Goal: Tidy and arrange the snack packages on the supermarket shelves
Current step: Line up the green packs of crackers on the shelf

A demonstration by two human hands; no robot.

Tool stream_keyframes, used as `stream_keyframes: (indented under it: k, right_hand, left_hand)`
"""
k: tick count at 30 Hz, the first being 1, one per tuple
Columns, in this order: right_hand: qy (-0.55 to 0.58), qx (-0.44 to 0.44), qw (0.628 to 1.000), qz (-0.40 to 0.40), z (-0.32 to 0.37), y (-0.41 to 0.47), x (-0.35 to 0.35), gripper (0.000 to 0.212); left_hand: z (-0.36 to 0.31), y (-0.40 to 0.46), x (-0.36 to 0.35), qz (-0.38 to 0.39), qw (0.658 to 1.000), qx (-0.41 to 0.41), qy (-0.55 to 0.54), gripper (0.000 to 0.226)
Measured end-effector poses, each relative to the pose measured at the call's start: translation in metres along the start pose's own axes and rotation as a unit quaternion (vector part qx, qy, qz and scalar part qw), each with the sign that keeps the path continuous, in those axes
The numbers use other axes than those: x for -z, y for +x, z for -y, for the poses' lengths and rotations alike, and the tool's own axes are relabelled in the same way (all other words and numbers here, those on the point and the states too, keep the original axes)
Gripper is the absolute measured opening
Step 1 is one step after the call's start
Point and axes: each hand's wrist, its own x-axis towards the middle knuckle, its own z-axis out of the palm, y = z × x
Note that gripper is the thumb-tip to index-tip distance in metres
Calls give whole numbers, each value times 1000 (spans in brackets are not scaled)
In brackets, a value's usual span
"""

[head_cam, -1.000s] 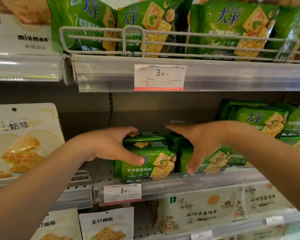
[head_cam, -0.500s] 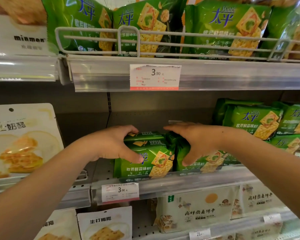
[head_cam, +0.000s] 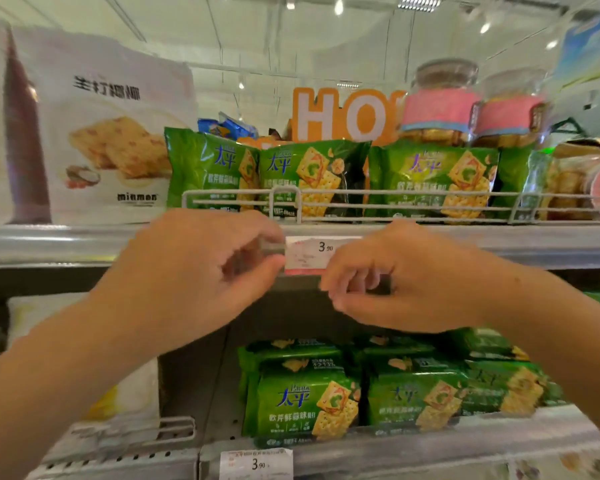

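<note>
Both hands are up in front of the upper shelf rail point(head_cam: 465, 244) rn, holding nothing. Left hand point(head_cam: 191, 271) sits at about 9 o'clock from the price tag point(head_cam: 321, 254), fingers point(head_cam: 257, 237) loosely curled w/ the tips right at the tag's left edge; can't tell if they actually touch it, pic is blurry there. Right hand point(head_cam: 406, 282) is at roughly 4 o'clock from the tag, its fingers point(head_cam: 347, 285) curled inward too, narrow gap, nothing between them, and it covers the tag's right part.

Snack packs: on the upper shelf there's a row of green cracker bags point(head_cam: 312, 178) standing upright behind a white wire guard point(head_cam: 361, 195), at 12 o'clock from the hands. To their left, around 10 o'clock, a big white cracker pack point(head_cam: 111, 140) w/ "minmon" on it. At 1-2 o'clock, two clear jars point(head_cam: 444, 105) w/ pink labels stand behind the green bags.

Lower shelf, 6 o'clock from the hands: more green cracker packs point(head_cam: 302, 400), stacked flat, two stacks side by side touching each other, fronts right at the shelf's clear front lip point(head_cam: 430, 445). A 2nd price tag point(head_cam: 257, 464) reading 3.90 sits on that lip at about 7 o'clock from the stacks. Pale bags at far left of the lower shelf, too blurred to read.
</note>
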Motion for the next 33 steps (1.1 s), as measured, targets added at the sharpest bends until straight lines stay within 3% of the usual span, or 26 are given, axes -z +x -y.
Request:
stream_keyframes:
  k: [2,5,7,11,17,21,23,25,27,33]
  right_hand:
    - [-19,41,991,-130,6,11,14,7]
    - [-89,57,969,-221,8,31,19,7]
    - [-138,30,967,-211,5,44,16,17]
    - [-164,-7,969,-184,2,55,3,35]
    - [-150,-18,971,-185,3,62,9,30]
    - [-136,-31,965,-223,-2,79,33,26]
    - [-173,-82,964,-186,-7,93,45,34]
    - [-230,-138,957,-110,-14,105,51,46]
    - [-253,-174,950,-55,-19,112,52,53]
    - [-196,-222,954,-40,-26,122,57,49]
  left_hand:
    - [10,9,8,-47,992,-23,116,40]
    - [22,14,7,32,977,26,209,68]
    - [24,12,1,68,972,38,220,71]
    - [28,10,-5,57,975,48,211,74]
    - [37,22,3,24,981,38,187,70]
    - [64,66,33,24,975,155,158,79]
    - [77,86,41,94,960,213,157,79]
    - [82,95,41,168,949,234,124,71]
    - [85,97,37,186,949,229,112,56]
    - [92,99,34,164,953,242,78,37]
